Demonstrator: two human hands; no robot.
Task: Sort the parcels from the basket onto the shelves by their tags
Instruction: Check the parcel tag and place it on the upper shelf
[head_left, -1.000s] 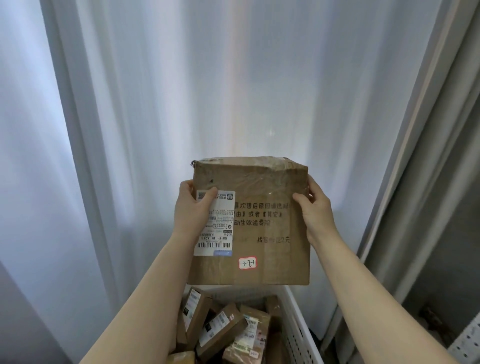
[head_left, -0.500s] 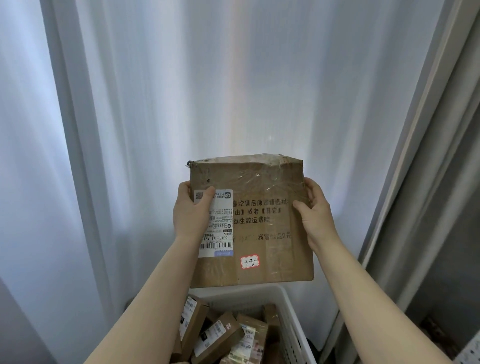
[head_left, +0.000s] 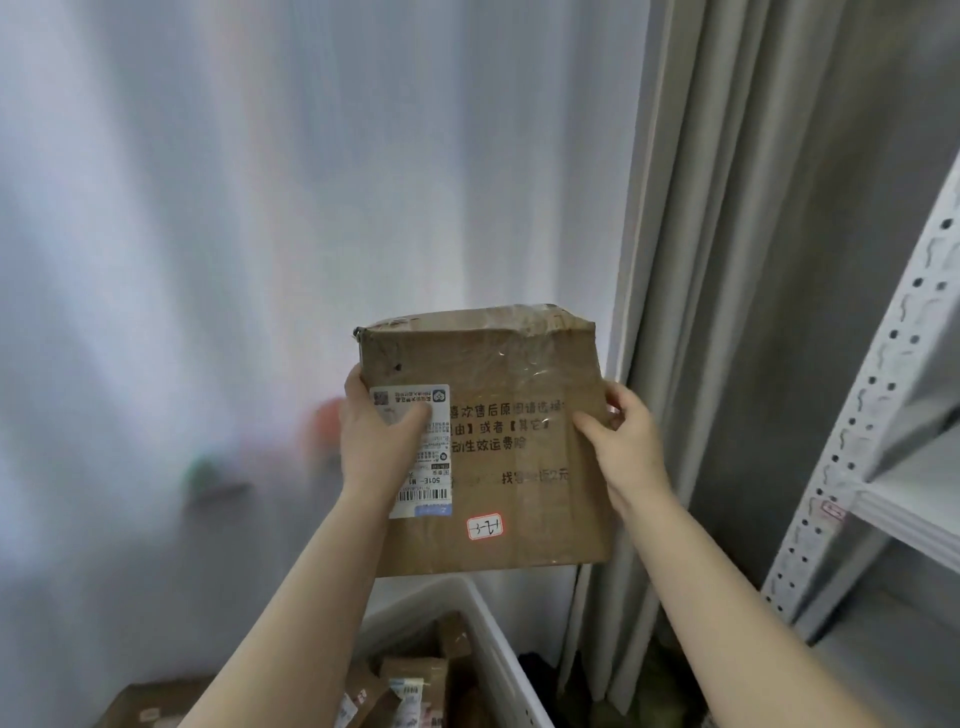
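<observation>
Left hand (head_left: 382, 441) grips the parcel's (head_left: 509, 467) left edge, thumb over the label (head_left: 434, 467); right hand (head_left: 626, 447) clasps the right edge. The parcel is held upright above the basket (head_left: 493, 639), tag (head_left: 484, 528) facing the person. This looks like the tag-reading step; next it needs carrying to the matching level of the shelves (head_left: 857, 410) on the right.

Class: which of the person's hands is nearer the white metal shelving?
Right. The right hand grips the parcel's edge on the side toward the shelving; the left hand holds the opposite edge, the whole parcel farther away.
</observation>
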